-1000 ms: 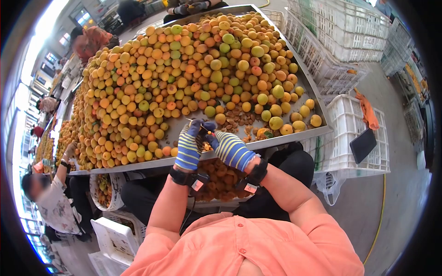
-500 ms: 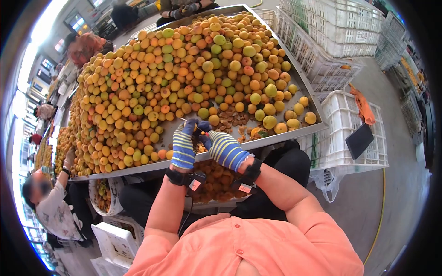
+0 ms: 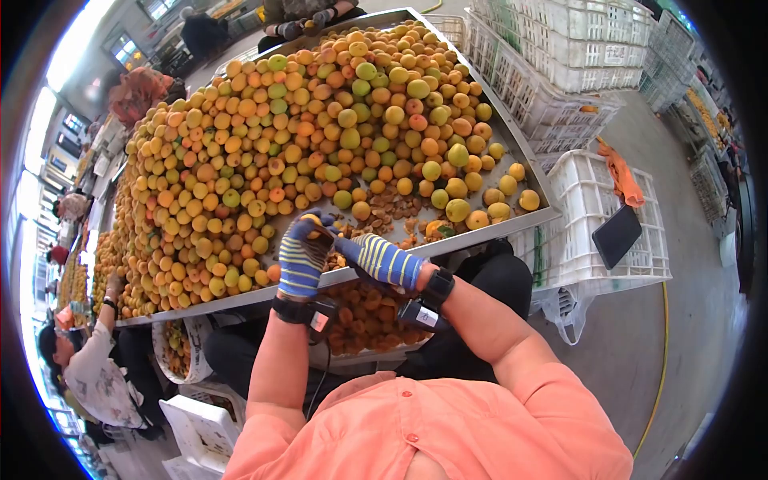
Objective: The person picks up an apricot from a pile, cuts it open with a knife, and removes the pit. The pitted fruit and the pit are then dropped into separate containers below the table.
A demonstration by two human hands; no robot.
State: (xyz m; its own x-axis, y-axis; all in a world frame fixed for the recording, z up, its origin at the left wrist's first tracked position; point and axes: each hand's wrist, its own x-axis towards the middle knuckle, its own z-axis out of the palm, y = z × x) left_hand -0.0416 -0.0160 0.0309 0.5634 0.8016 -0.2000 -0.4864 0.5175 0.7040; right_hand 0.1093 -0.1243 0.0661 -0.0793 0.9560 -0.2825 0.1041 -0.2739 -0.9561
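My left hand (image 3: 302, 254), in a striped blue, yellow and white glove, is closed above the near edge of the metal table (image 3: 416, 263). An apricot (image 3: 322, 234) shows partly between its fingers; the glove hides most of it. My right hand (image 3: 378, 254), gloved alike, is closed, its fingertips meeting the left hand at the fruit. Whatever lies in the right fingers is hidden. Brown apricot pits (image 3: 390, 210) lie scattered just beyond my hands. Below the table edge, between my knees, is a container of opened apricots (image 3: 368, 320).
A large heap of whole apricots (image 3: 240, 168) covers much of the table. White crates (image 3: 560, 56) are stacked at the right; another white crate (image 3: 588, 264) carries an orange cloth (image 3: 622, 176) and a dark flat object (image 3: 617, 237). A person (image 3: 104, 368) sits at the left beside a white bucket (image 3: 196, 352).
Both hands stay together, with the left wrist turned and the fingers shifted around the fruit. A thin pale tip seen above the left fingers earlier is out of sight now. The view has shifted slightly.
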